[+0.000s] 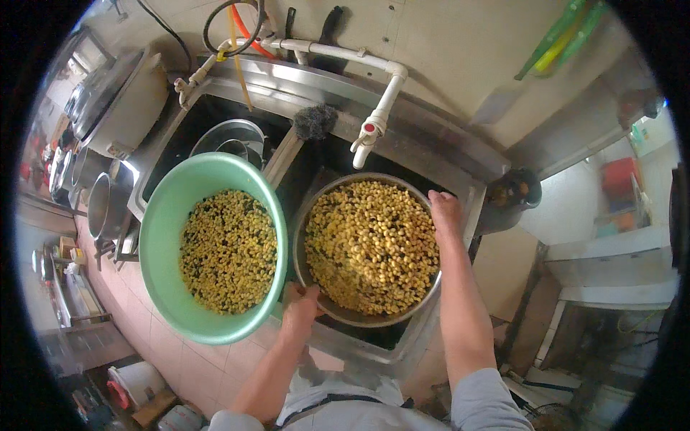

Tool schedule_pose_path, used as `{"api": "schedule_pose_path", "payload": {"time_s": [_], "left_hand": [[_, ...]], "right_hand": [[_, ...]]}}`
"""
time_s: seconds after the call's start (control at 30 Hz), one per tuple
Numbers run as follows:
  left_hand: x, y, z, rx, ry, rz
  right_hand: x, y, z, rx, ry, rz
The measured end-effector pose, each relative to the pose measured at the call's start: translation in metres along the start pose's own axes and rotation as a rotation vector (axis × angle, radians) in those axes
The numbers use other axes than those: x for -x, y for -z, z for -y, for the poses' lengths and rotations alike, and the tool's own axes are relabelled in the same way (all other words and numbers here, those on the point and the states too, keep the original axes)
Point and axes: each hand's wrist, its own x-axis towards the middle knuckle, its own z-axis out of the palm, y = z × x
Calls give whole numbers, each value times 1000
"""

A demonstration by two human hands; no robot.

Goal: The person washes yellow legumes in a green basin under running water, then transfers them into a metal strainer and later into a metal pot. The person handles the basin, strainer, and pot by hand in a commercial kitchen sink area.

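Both my hands grip a round metal basin [372, 325] over the right sink bowl. My left hand [301, 308] holds its near left rim; my right hand [447, 215] holds the right rim, thumb at the top. Yellow and dark beans [372, 237] rise in a loose heap in it; whether some are off the surface I cannot tell. To the left, a large green plastic tub [161, 258] holds a layer of similar mixed beans [229, 253]. The tub's right wall comes close to the basin and my left hand.
A white plastic tap [367, 134] hangs just beyond the basin's far rim. A dark scouring pad [315, 122] lies on the divider between sink bowls. Metal bowls [229, 140] sit in the left sink. A dark bucket [509, 199] stands right of the sink, a large pot [121, 102] at left.
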Motion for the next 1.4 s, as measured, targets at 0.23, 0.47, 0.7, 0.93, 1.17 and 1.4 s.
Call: {"api": "schedule_pose_path", "payload": {"time_s": [0.23,0.47,0.7,0.93,1.17,1.4], "left_hand": [[60,32,-12,-209,-57,190],[53,56,-4,-426,-135,392],[23,58,-6,-586,-365,465],[4,54,-14,-756,-543,417],[-1,56,-27,-692,-534,420],[-2,71,-51,-777,-601,291]], "right_hand": [[56,73,-18,-213,-23,-28],[117,100,-75,-442,-114,-149],[141,90,-106,-511,-241,-299],[135,91,-117,-502,-353,-341],[145,92,-93,-427,-102,-448],[248,87,1,108,613,-305]]}}
